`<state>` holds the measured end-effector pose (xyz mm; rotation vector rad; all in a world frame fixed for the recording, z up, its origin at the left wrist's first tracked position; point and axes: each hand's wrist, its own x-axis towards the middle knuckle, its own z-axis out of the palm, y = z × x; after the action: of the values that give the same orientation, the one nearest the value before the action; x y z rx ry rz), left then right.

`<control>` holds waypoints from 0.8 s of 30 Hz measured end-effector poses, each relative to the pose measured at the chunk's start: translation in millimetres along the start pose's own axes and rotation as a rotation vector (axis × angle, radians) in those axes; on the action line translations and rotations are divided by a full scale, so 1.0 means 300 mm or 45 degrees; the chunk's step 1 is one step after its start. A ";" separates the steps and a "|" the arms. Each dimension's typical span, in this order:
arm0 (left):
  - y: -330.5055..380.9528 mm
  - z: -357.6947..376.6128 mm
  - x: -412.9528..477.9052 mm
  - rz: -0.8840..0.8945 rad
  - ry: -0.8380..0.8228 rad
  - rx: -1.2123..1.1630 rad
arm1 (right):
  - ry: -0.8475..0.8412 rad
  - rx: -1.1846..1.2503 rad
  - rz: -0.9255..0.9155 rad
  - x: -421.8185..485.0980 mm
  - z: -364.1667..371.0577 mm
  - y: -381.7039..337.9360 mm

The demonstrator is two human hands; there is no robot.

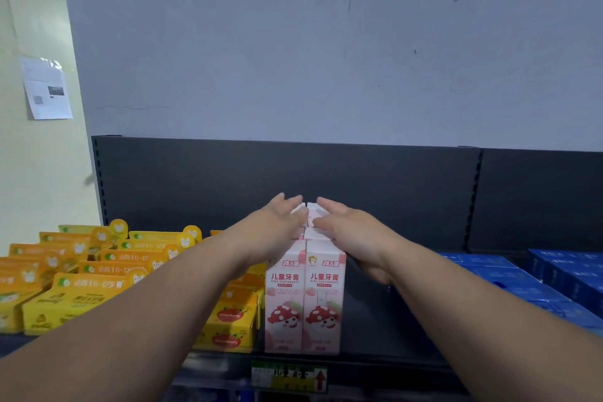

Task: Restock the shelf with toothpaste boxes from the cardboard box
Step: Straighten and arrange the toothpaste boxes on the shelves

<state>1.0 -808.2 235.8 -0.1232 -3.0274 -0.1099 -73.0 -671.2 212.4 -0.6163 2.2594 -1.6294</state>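
Cream wall is showing at far left, with a printed paper sheet (45,88) hanging on it. A grey wall (293,59) is rising beside it, above the dark back panel (195,179) of the shelf (375,320).

Yellow packs (81,287) are lying stacked in rows on the shelf's left part. Some are carrying tooth-shaped tabs and others strawberry pictures, and the nearest ones are sitting just beside the pink stock.

The left hand (277,225) is reaching in from lower left. Its fingers are lying straight and together, flat against the left side and top edge of the rear boxes, gripping nothing.

Pink toothpaste boxes (303,297) are standing upright at mid-shelf in two rows touching side by side and running front to back. They are tall and narrow, pale pink with white tops. Each front is showing red characters, the words "KIDS TOOTHPASTE", and a red white-spotted mushroom cartoon. A price label (288,377) is sitting on the shelf edge just below them.

The right hand (346,235) is mirroring the left, with fingers extended and flat against the right side of the rows and nothing held. The two hands' fingertips are nearly meeting over the rearmost boxes.

Blue boxes (522,281) are lying flat in stacks at far right, apart from the pink rows.
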 end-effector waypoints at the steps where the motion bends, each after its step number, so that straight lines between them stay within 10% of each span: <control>1: 0.005 0.008 -0.003 0.016 -0.002 -0.004 | -0.016 -0.017 -0.007 -0.010 0.004 -0.002; 24: -0.107 -0.048 -0.147 -0.152 0.415 -0.945 | 0.211 -0.516 -0.347 -0.122 0.107 -0.218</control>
<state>43.4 -844.7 242.8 0.0183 -2.5136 -1.1301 -14.9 -696.9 263.6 -0.9531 2.7612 -1.3783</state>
